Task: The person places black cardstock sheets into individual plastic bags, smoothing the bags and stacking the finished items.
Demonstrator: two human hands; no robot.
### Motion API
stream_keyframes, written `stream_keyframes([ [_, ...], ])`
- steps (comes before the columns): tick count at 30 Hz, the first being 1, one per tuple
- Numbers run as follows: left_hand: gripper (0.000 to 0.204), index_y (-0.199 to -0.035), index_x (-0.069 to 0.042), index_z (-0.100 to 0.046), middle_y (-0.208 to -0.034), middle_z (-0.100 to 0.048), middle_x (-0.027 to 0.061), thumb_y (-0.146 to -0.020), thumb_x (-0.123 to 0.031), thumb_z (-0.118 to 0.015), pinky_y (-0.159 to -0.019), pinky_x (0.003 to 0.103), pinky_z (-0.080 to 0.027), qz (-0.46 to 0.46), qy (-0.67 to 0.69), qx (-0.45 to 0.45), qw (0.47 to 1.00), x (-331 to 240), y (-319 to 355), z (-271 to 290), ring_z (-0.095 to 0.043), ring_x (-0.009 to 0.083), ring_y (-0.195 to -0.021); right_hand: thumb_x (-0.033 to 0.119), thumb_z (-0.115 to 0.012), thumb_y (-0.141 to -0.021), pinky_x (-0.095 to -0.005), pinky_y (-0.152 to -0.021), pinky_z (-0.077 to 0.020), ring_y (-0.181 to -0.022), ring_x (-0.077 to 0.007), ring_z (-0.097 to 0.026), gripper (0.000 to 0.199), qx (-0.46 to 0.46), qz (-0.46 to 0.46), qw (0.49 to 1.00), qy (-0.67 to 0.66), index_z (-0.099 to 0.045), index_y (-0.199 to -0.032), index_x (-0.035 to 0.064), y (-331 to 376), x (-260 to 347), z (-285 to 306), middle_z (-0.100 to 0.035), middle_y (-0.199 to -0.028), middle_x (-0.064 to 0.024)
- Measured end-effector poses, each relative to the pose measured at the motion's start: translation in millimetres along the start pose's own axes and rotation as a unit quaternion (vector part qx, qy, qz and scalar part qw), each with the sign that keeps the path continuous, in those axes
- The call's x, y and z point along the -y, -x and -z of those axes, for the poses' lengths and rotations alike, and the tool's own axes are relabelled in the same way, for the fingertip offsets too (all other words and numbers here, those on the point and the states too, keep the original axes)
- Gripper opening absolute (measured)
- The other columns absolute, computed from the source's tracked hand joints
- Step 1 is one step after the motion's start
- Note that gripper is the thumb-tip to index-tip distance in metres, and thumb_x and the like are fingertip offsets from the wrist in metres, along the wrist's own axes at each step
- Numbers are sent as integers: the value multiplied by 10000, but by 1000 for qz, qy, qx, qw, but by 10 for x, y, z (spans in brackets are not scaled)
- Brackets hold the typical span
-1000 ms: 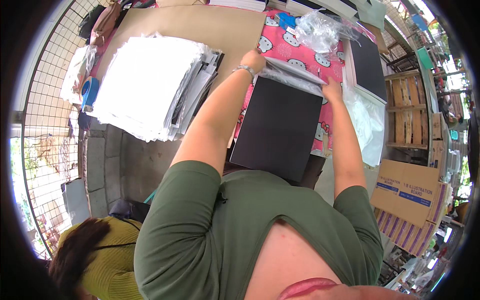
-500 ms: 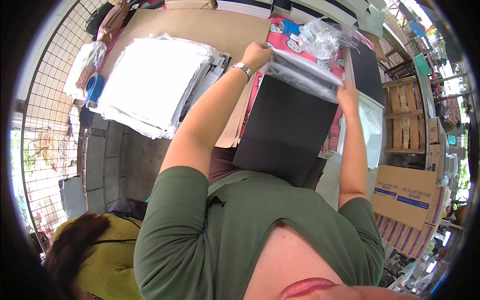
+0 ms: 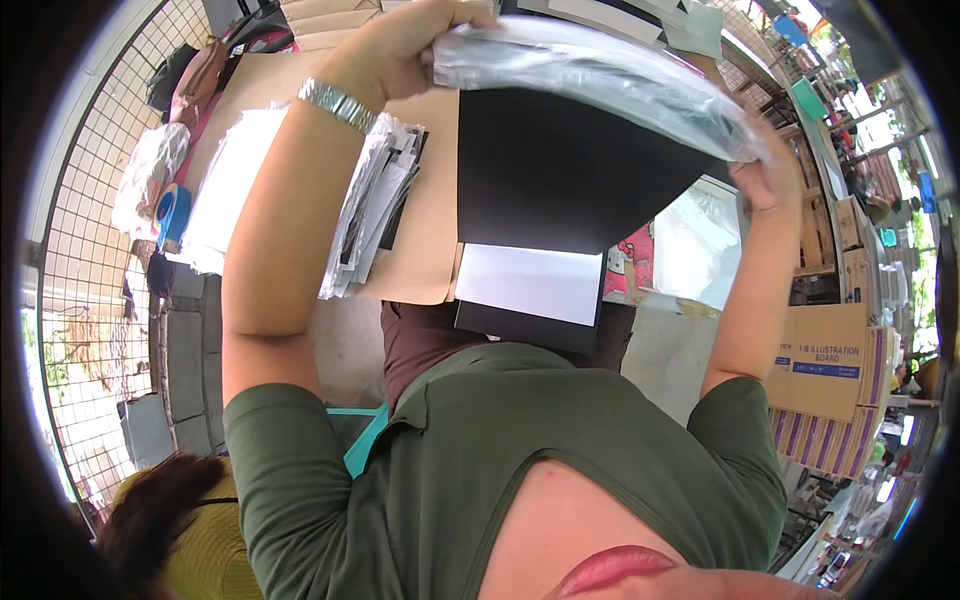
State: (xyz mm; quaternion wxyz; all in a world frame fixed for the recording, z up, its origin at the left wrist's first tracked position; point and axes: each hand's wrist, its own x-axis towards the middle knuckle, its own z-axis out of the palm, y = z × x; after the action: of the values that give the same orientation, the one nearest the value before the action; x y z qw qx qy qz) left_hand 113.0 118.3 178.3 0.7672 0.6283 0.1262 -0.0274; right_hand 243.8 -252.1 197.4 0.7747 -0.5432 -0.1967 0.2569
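Note:
Raised high over the work surface, a clear plastic sleeve [image 3: 600, 80] stretches between both hands, bunched along its length. My left hand [image 3: 410, 50] grips its left end with bent fingers, and my right hand [image 3: 768, 170] pinches the right end. From the plastic hangs a black board [image 3: 570, 165], tilted up, its top edge covered by the sleeve. Lower down, near my lap, lies another black surface [image 3: 520, 322] with a pale rectangle [image 3: 530, 283] above it; whether that is a sheet or glare I cannot tell.
On the left, a plastic-wrapped white stack [image 3: 235, 185] rests on brown board [image 3: 430, 235], near a blue tape roll [image 3: 172, 215]. Clear plastic [image 3: 695, 240] lies at the right, beyond it cardboard boxes [image 3: 825, 350]. A person in yellow-green [image 3: 200, 545] is close at lower left.
Both hands have risen and spread apart, lifting the sleeve and the black board up toward me. The pale rectangle has come into view beneath the board.

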Motion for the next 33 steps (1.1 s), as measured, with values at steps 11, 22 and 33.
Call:
stream_keyframes([
  [11, 189, -663, -155, -471, -539, -379, -78, -851, -140, -478, -484, 227, -322, 191, 87, 46, 977, 1657, 141, 57, -295, 49, -436, 64, -514, -849, -342, -823, -493, -943, -183, -590, 244, 14, -121, 978, -171, -534, -1091, 42, 524, -2150, 897, -599, -1053, -65],
  [22, 214, -1070, -45, -560, -859, -607, 8, -927, -167, -457, -593, 258, -420, 100, 380, -79, 916, 2950, 770, -2, -552, 102, -709, 121, -603, -851, -228, -511, -343, -545, -61, -377, 66, -72, -171, 977, 103, -565, -867, 69, 1010, -2713, 467, -460, -671, 28],
  [33, 108, -830, -46, -570, -623, -491, -37, -876, -141, -548, -475, 188, -373, 260, 329, -150, 895, 3603, 2140, -87, -384, 46, -479, 197, -592, -869, -207, -383, -246, -417, -22, -298, 169, -103, -348, 919, 156, -488, -789, 91, 2024, -2918, -71, -330, -549, 72],
])
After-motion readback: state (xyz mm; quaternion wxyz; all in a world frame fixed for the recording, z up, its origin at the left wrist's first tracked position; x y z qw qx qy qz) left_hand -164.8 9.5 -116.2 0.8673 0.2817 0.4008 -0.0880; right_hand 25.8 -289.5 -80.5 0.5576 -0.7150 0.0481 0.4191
